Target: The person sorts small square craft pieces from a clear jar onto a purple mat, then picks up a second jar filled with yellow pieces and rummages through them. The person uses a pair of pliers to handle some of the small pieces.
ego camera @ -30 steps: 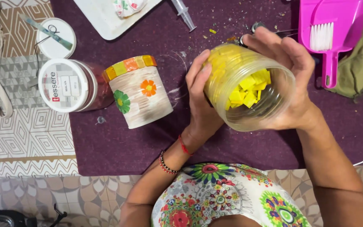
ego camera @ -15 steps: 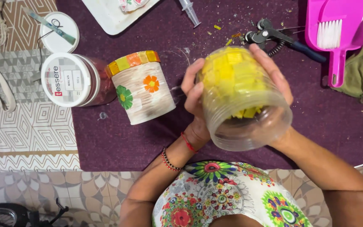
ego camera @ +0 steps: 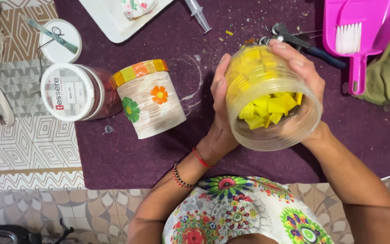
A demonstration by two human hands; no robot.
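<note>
Above the purple cloth [ego camera: 258, 49], right of centre: clear plastic jar [ego camera: 274, 106], tilted with its mouth toward the camera, part filled with yellow mosaic pieces [ego camera: 269, 108]. Left hand [ego camera: 220, 113] wrapped along its left side; right hand [ego camera: 301, 72] clasped over its far side. Lying left of it: decorated tin [ego camera: 150, 99] with flower motifs; red jar [ego camera: 75, 92], white-lidded. Behind: pliers [ego camera: 303, 43], pink dustpan [ego camera: 362, 31] with brush.
</note>
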